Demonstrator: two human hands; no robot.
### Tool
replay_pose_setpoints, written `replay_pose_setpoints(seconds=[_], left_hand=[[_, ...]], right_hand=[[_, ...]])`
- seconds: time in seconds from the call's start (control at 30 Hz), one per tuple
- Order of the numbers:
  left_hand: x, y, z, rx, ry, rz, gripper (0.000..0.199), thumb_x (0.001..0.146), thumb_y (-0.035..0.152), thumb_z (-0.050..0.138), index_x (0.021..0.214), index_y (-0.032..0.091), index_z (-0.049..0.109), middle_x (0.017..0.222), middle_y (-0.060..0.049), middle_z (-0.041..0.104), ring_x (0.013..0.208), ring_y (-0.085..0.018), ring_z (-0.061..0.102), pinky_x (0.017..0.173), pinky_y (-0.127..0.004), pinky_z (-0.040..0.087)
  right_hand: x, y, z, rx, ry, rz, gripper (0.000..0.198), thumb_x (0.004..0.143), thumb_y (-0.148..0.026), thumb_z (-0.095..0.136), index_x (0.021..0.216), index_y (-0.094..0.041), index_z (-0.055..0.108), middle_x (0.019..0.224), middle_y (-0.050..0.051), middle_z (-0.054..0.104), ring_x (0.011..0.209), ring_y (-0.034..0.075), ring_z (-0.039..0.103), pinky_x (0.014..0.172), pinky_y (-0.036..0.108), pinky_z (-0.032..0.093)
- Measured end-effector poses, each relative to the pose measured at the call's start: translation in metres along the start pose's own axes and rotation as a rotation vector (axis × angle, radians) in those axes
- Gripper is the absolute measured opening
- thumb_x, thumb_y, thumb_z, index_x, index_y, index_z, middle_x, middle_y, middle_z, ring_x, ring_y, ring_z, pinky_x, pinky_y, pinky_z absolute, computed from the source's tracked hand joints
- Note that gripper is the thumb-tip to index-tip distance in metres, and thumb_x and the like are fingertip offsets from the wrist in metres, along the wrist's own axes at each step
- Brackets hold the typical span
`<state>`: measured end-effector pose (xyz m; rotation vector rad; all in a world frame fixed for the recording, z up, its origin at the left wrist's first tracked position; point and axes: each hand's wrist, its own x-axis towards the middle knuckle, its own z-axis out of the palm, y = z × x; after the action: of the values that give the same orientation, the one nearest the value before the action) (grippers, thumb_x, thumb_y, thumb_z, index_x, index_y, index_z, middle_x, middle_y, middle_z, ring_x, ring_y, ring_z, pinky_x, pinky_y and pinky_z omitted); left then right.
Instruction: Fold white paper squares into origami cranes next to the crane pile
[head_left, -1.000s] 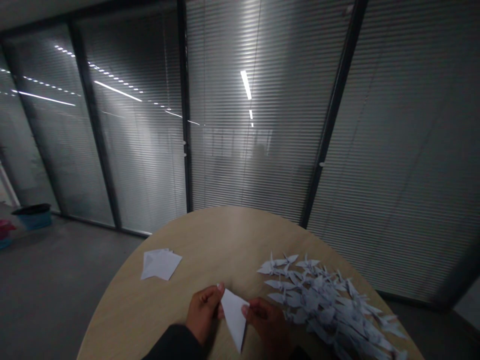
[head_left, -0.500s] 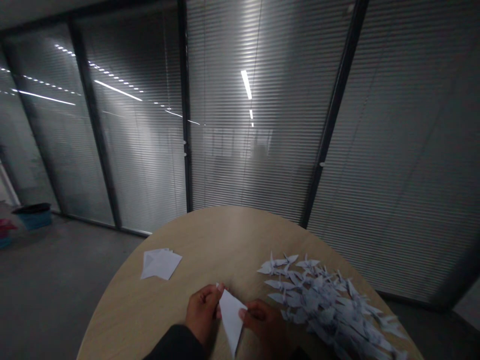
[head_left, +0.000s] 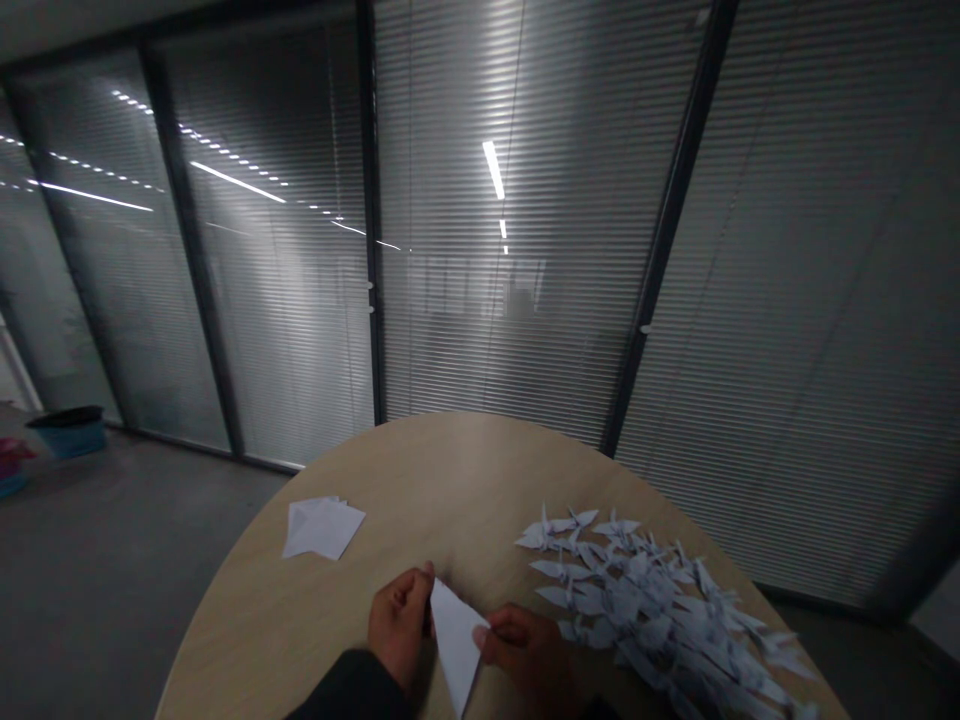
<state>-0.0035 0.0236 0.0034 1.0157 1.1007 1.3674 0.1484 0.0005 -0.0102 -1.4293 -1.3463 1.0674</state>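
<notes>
A folded piece of white paper (head_left: 454,640), kite-shaped with its long point toward me, is held between my two hands above the table. My left hand (head_left: 400,618) pinches its upper left corner, fingers curled. At the right corner, the thumb and fingers of my right hand (head_left: 529,645) are closed on the paper. Just right of that hand lies a large pile of folded white paper cranes (head_left: 645,600). The undersides of the folded paper and some fingertips are hidden.
A small stack of white paper sheets (head_left: 324,527) lies on the left of the round wooden table (head_left: 465,460). Glass partitions with blinds (head_left: 502,350) stand behind the table. A blue bin with a black liner (head_left: 71,432) is on the floor at the far left.
Both hands have shifted slightly left with the paper. The left thumb has moved off the paper's front to its upper left edge. The cranes and the stack stay put.
</notes>
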Motion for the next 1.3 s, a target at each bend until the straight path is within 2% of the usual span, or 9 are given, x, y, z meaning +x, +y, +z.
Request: replay_pose_setpoints(seconds=[0.17, 0.37, 0.47, 0.57, 0.73, 1.03, 1.17, 1.3], left_hand=[[0.001, 0.004, 0.002, 0.031, -0.060, 0.000, 0.054, 0.060, 0.069, 0.060, 0.050, 0.016, 0.055, 0.042, 0.004, 0.048, 0.040, -0.010, 0.042, 0.042, -0.021, 0.030], [0.000, 0.011, 0.010, 0.043, -0.242, -0.115, 0.057, 0.049, 0.071, 0.065, 0.045, 0.016, 0.050, 0.038, 0.007, 0.040, 0.037, -0.006, 0.031, 0.041, -0.021, 0.023], [-0.003, 0.010, 0.013, 0.082, -0.318, -0.175, 0.056, 0.044, 0.069, 0.069, 0.045, 0.015, 0.053, 0.038, 0.007, 0.043, 0.038, -0.006, 0.032, 0.041, -0.021, 0.027], [-0.004, 0.008, 0.013, 0.091, -0.332, -0.207, 0.057, 0.042, 0.069, 0.070, 0.046, 0.015, 0.054, 0.040, 0.006, 0.044, 0.038, -0.006, 0.035, 0.042, -0.022, 0.031], [-0.005, 0.008, 0.012, 0.116, -0.336, -0.205, 0.058, 0.043, 0.072, 0.067, 0.046, 0.015, 0.053, 0.040, 0.006, 0.046, 0.038, -0.007, 0.038, 0.042, -0.022, 0.035], [-0.002, 0.006, 0.008, 0.240, -0.326, -0.098, 0.058, 0.052, 0.073, 0.061, 0.044, 0.017, 0.051, 0.034, 0.004, 0.047, 0.033, -0.009, 0.041, 0.039, -0.022, 0.035], [-0.003, 0.005, 0.008, 0.187, -0.365, -0.157, 0.059, 0.051, 0.073, 0.062, 0.050, 0.014, 0.058, 0.039, 0.002, 0.054, 0.036, -0.011, 0.047, 0.040, -0.023, 0.038], [-0.003, 0.002, 0.008, 0.101, -0.519, -0.268, 0.063, 0.056, 0.071, 0.062, 0.061, 0.008, 0.066, 0.053, -0.006, 0.064, 0.044, -0.013, 0.055, 0.047, -0.026, 0.044]], right_hand=[[0.001, 0.001, -0.003, 0.036, -0.051, 0.030, 0.021, 0.059, -0.039, 0.062, 0.061, -0.019, 0.066, 0.058, 0.002, 0.072, 0.059, 0.020, 0.067, 0.055, 0.024, 0.046], [0.004, 0.002, -0.009, 0.077, 0.071, 0.025, 0.024, 0.058, -0.044, 0.063, 0.060, -0.020, 0.065, 0.057, 0.002, 0.071, 0.060, 0.021, 0.067, 0.058, 0.026, 0.047], [0.004, -0.003, -0.013, 0.069, 0.144, 0.031, 0.025, 0.056, -0.044, 0.063, 0.059, -0.019, 0.065, 0.057, 0.003, 0.071, 0.061, 0.023, 0.067, 0.058, 0.027, 0.048], [0.002, -0.008, -0.014, 0.051, 0.159, 0.035, 0.027, 0.056, -0.046, 0.062, 0.058, -0.020, 0.065, 0.056, 0.003, 0.071, 0.060, 0.023, 0.067, 0.058, 0.027, 0.047], [0.000, -0.011, -0.014, 0.041, 0.182, 0.047, 0.024, 0.055, -0.046, 0.063, 0.058, -0.021, 0.065, 0.055, 0.002, 0.070, 0.060, 0.024, 0.066, 0.059, 0.028, 0.046], [0.002, -0.011, -0.012, 0.072, 0.172, 0.052, 0.025, 0.052, -0.045, 0.064, 0.053, -0.020, 0.062, 0.052, 0.003, 0.068, 0.058, 0.023, 0.065, 0.057, 0.028, 0.046], [-0.001, -0.013, -0.013, 0.070, 0.175, 0.052, 0.026, 0.053, -0.045, 0.064, 0.055, -0.020, 0.064, 0.054, 0.003, 0.069, 0.059, 0.022, 0.066, 0.058, 0.027, 0.046], [-0.001, -0.015, -0.015, 0.092, 0.182, 0.047, 0.027, 0.054, -0.046, 0.063, 0.059, -0.019, 0.066, 0.057, 0.003, 0.071, 0.061, 0.022, 0.066, 0.059, 0.026, 0.047]])
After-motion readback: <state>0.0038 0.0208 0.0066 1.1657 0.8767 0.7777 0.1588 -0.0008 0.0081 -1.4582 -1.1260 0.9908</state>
